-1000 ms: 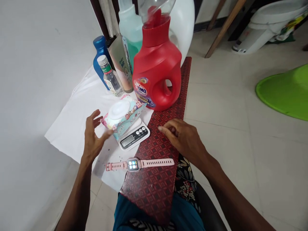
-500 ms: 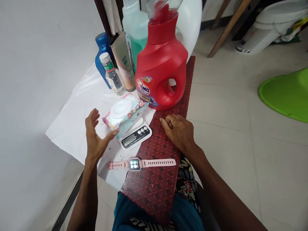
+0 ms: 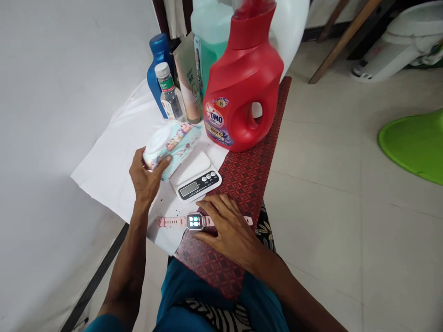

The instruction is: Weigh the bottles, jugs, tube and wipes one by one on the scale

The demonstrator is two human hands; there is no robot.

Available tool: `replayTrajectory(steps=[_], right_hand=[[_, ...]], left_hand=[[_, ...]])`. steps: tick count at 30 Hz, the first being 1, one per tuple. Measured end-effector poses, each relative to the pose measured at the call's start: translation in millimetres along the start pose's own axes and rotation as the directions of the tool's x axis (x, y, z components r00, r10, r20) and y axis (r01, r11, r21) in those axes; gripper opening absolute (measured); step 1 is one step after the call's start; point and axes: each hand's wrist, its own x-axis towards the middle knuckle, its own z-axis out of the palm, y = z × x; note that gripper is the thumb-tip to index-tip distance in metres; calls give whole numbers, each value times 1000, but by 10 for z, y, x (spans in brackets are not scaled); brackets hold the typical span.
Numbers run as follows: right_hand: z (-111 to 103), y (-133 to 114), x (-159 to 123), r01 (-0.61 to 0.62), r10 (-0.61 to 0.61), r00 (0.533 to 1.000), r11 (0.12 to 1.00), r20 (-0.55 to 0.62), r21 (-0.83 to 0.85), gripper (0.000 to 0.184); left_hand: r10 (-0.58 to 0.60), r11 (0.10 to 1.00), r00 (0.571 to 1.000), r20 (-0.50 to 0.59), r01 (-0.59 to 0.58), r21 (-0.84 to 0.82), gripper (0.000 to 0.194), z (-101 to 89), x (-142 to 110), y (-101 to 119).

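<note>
The fingers of the left hand [image 3: 147, 177] are wrapped around a pack of wet wipes [image 3: 171, 143], thumb on the near side, holding it tilted just above the white platform of a small kitchen scale [image 3: 195, 177]; whether its far end touches the platform I cannot tell. The right hand [image 3: 228, 228] lies flat, fingers loosely spread, over the strap of a pink watch [image 3: 194, 222] that rests stretched out on the desk [image 3: 249, 170], partly on a white sheet [image 3: 110, 161] and partly on the red patterned cover.

Behind the scale stand a red detergent jug [image 3: 244, 87], a small clear bottle [image 3: 171, 97], a blue bottle [image 3: 159, 64], a tube [image 3: 188, 78] and a pale green bottle [image 3: 211, 37], all crowded close together.

The grip on the pack looks one-sided, so the soft pack could sag or slip and knock the scale. A wide swing of that hand could tip the small clear bottle, which stands nearest. The watch lies near the front of the desk, and a drag of the right hand could pull it off the edge.
</note>
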Motion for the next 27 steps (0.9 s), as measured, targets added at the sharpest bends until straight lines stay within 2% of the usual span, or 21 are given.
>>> replayTrajectory(steps=[3,6,10,13,18,23,27], right_hand=[[90,9,43,13,-12,999,999,40,-32,46],[116,43,74,21,-20,999,999,47,-26,35],[115,71,79,46,-46,998,999,35,-7,35],[111,81,94,60,-60,998,998,35,9,28],[90,58,135,40,-43,997,998,67,40,26],[89,46,150,-14,7,996,997,91,80,27],[88,29,153,-47,35,993,993,110,105,25]], left_hand=[[-30,995,986,-165,45,85,58,-288,156,-264],[-59,968,954,-295,127,217,56,-623,429,-655],[-163,897,895,-415,310,316,54,-1009,832,-1185],[-203,841,848,-490,407,357,53,-1211,1068,-1459],[-239,800,811,-534,475,365,54,-1364,1335,-1693],[-247,786,827,-506,476,394,58,-1374,1536,-1787],[-234,790,847,-478,452,414,62,-1342,1561,-1778]])
